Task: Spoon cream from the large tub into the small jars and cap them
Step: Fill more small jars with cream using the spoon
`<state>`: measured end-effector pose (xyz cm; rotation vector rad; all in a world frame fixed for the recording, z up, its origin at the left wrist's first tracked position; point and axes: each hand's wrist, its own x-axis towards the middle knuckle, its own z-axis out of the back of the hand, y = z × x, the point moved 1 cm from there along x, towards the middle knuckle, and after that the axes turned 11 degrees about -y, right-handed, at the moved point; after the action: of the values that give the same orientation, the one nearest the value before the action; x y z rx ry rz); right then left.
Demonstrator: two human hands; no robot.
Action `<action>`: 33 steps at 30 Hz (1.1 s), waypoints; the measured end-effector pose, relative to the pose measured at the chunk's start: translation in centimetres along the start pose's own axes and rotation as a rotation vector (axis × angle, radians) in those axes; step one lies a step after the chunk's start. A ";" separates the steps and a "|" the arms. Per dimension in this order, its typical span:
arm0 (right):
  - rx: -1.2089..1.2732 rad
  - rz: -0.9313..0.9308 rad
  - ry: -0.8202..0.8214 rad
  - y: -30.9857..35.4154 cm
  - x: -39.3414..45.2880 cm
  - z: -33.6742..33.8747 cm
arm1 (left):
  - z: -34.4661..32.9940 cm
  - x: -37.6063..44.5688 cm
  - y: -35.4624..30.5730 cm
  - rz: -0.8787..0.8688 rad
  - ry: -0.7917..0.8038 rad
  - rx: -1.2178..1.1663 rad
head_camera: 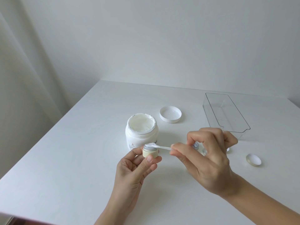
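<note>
Head view: my left hand (pixel 138 169) holds a small jar (pixel 150 151) above the tabletop (pixel 81 151), fingers clamped round it. My right hand (pixel 206 159) pinches the spatula (pixel 164 147), smoothing cream at its brim. This jar looks nearly full, uncapped; its lid (pixel 253 159) waits. Another jar (pixel 195 145) sits half-hidden behind my right hand. The large tub (pixel 141 132) stands open.

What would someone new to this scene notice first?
Probably the two hands at centre: the left hand grips a small jar while the right hand pinches a white spatula over its cream-topped mouth. Just behind stands the open large tub, its lid lying beyond it, with a clear tray at right.
</note>
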<state>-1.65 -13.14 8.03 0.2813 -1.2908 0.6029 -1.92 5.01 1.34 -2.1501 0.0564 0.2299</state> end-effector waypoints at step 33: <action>0.367 -1.131 0.384 -2.2 -0.2 -1.6 | 0.0 0.0 0.2 -0.146 0.053 0.111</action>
<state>0.80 -14.14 7.71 1.0490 -0.4846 -0.1009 -1.96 4.89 1.12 -2.0389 -0.0559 0.0826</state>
